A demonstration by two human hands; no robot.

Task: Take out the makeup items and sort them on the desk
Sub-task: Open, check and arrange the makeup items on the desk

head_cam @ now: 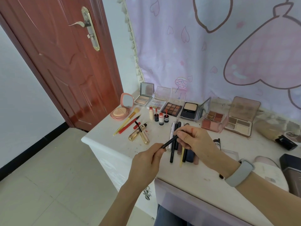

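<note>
**Holding one black pencil in both hands above the table**

Pinching a slim black pencil [170, 141] at each end, the person keeps it in the air just over the near part of the white table [117, 144]. The left hand [146, 163] has its fingers [158, 151] curled tightly round the lower end, thumb and forefinger closed on it. The right hand [195, 141] grips the upper end between thumb and bent fingers [180, 133], the rest of them folded in; a grey wristband [239, 172] sits on that wrist.

Directly under the hands lies a row of pencils and liners [175, 144], side by side, pointing toward the near edge. Toward the left edge rest a gold mascara tube [138, 133], a yellow-handled brush [128, 119] and a red liner [128, 125]. Small lip bottles [160, 117] stand upright behind them. Along the far edge, open palettes [171, 108] stand in a line, with a pink cushion compact [121, 110] at the far left corner.
</note>
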